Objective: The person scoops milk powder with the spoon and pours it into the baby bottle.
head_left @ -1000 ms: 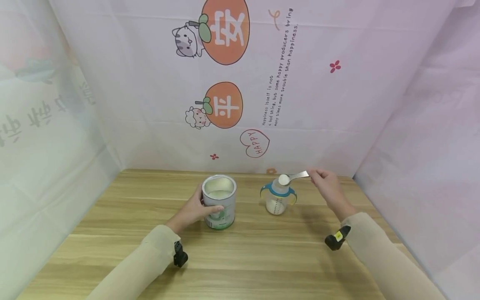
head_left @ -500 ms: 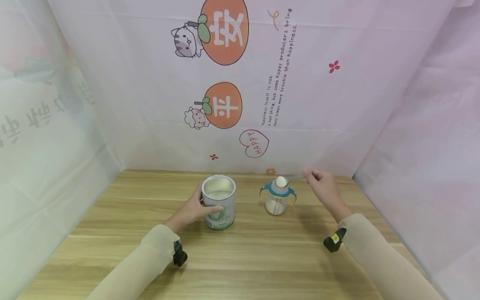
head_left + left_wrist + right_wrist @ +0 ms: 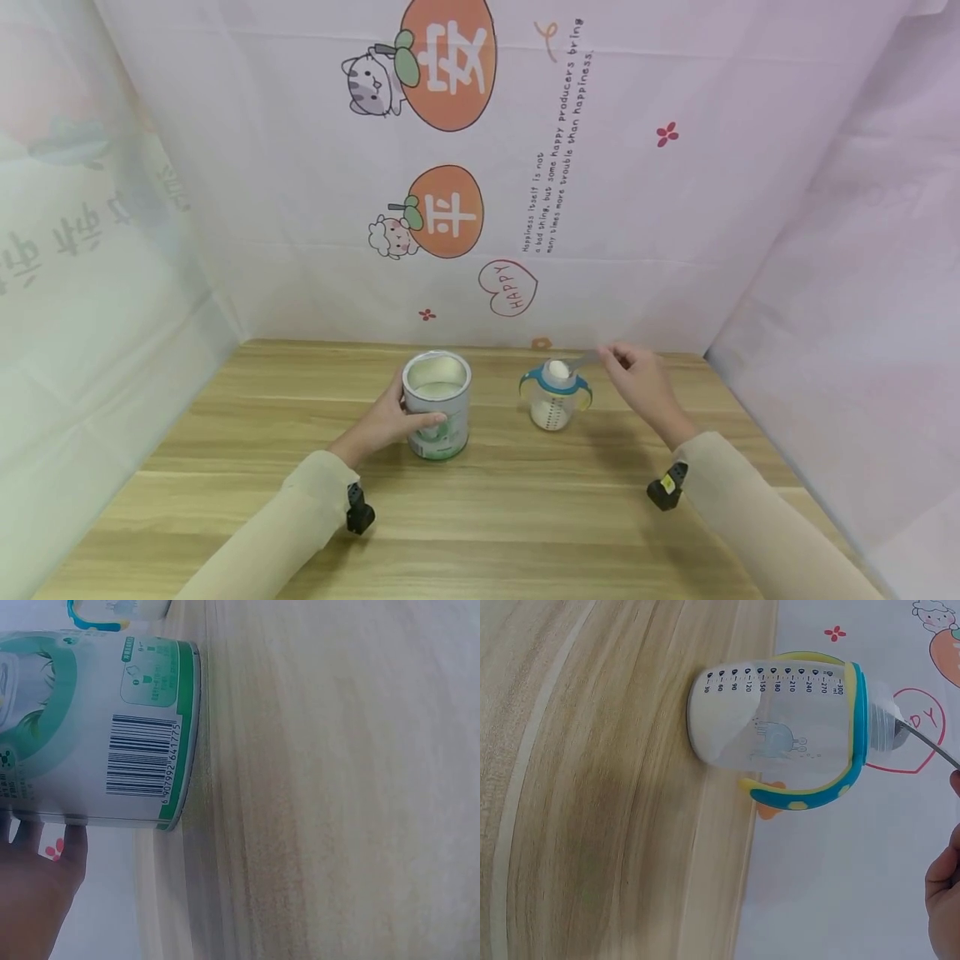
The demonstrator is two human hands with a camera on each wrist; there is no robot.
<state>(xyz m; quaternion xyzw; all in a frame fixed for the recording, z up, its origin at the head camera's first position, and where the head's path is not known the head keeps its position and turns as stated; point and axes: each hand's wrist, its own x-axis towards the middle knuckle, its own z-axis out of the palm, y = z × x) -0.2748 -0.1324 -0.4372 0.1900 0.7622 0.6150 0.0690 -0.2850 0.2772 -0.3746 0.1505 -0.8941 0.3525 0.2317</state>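
Metal, stiff and probably light, the spoon (image 3: 930,745) is pinched at its handle's end between the right hand's (image 3: 639,382) thumb and fingers, its bowl of white powder (image 3: 558,369) at the mouth of the upright bottle (image 3: 780,724) on the table (image 3: 487,533). Loose powder should spill easily, so a level hold suits. Bottle walls look smooth, perhaps slippery; its blue handles (image 3: 806,799) offer the surest grip. Left hand (image 3: 384,422) wraps the can (image 3: 448,435), rigid and likely heavier, low around its side.
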